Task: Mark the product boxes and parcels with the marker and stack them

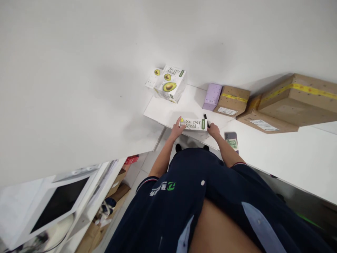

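Head view: see Su per Meal box (193, 124) on table (163, 109), pinched at left end in left hand's grip (178, 129); at box's right end, find black tool (205, 116) clasped in right hand's grip (214, 130), partly covered, can't identify.

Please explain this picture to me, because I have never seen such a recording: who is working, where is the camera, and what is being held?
There is no machine here. A person works with two bare hands, and the camera is worn on the head, looking forward and down, so the dark shirt fills the lower part.

The left hand holds one end of a white box printed "Su per Meal". The right hand, at its other end, holds a slim black object, too small to identify.

On the white table are more avocado-printed boxes, a purple box and brown cardboard boxes with yellow tape.
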A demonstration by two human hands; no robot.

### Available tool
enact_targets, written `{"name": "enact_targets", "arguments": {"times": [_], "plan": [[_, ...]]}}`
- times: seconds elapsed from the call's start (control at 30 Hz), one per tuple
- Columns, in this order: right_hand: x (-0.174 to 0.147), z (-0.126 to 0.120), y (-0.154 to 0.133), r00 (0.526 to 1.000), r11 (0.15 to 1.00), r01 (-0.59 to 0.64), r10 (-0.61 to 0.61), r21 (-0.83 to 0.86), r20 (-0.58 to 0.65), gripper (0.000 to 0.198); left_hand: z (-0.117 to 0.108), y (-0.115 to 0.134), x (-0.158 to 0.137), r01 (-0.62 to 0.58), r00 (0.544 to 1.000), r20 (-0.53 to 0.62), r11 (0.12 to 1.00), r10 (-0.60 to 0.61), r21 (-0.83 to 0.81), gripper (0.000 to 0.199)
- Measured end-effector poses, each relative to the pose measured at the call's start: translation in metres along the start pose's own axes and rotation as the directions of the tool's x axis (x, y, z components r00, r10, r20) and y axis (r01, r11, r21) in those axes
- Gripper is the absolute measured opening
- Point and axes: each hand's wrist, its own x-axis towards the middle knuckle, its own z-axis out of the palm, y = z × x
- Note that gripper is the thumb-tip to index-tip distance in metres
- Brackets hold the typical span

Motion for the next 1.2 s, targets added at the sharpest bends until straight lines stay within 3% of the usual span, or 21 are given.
{"name": "enact_targets", "arguments": {"times": [0.13, 0.23, 0.3, 0.37, 0.47, 0.53, 0.6, 0.67, 0.77, 0.83, 1.2], "plan": [[-0.002, -0.01, 0.002, 0.999, 0.998, -0.012, 0.015, 0.057, -0.05, 0.027, 0.001, 0.001, -0.002, 0.029, 1.0, -0.008, 0.999, -0.029, -0.023, 0.072], [-0.009, -0.03, 0.016, 0.975, 0.943, -0.015, 0.088, 0.333, -0.203, 0.016, 0.003, 0.003, -0.002, 0.077, 0.997, -0.014, 0.995, -0.078, -0.06, 0.07], [-0.018, -0.046, 0.024, 0.953, 0.801, 0.093, 0.1, 0.591, -0.285, 0.01, 0.007, 0.005, -0.001, 0.135, 0.991, 0.018, 0.986, -0.134, -0.101, 0.067], [-0.03, -0.059, 0.023, 0.917, 0.562, 0.279, 0.084, 0.779, -0.39, 0.014, 0.012, 0.008, -0.001, 0.195, 0.98, 0.068, 0.971, -0.187, -0.139, 0.065], [-0.049, -0.067, 0.004, 0.859, 0.236, 0.487, 0.041, 0.841, -0.51, 0.023, 0.022, 0.012, -0.005, 0.233, 0.969, 0.119, 0.964, -0.219, -0.13, 0.06], [-0.059, -0.062, -0.016, 0.864, 0.17, 0.502, -0.055, 0.848, -0.501, 0.025, 0.028, 0.015, -0.008, 0.21, 0.974, 0.098, 0.976, -0.204, -0.054, 0.055], [-0.066, -0.052, -0.036, 0.878, 0.23, 0.475, -0.18, 0.849, -0.443, 0.029, 0.032, 0.017, -0.011, 0.152, 0.988, 0.028, 0.987, -0.153, 0.046, 0.053], [-0.07, -0.041, -0.05, 0.881, 0.349, 0.467, -0.263, 0.812, -0.394, 0.03, 0.036, 0.019, -0.013, 0.08, 0.996, -0.045, 0.99, -0.075, 0.116, 0.054], [-0.07, -0.031, -0.058, 0.87, 0.518, 0.493, -0.318, 0.699, -0.378, 0.03, 0.043, 0.019, -0.012, -0.009, 0.995, -0.094, 0.995, 0.018, 0.096, 0.053], [-0.07, -0.028, -0.058, 0.868, 0.587, 0.496, -0.323, 0.64, -0.377, 0.028, 0.05, 0.019, -0.011, -0.042, 0.992, -0.113, 0.998, 0.047, 0.049, 0.048], [-0.074, -0.025, -0.062, 0.84, 0.707, 0.528, -0.354, 0.47, -0.411, 0.016, 0.057, 0.018, -0.009, -0.05, 0.993, -0.104, 0.999, 0.051, 0.013, 0.038]]}}
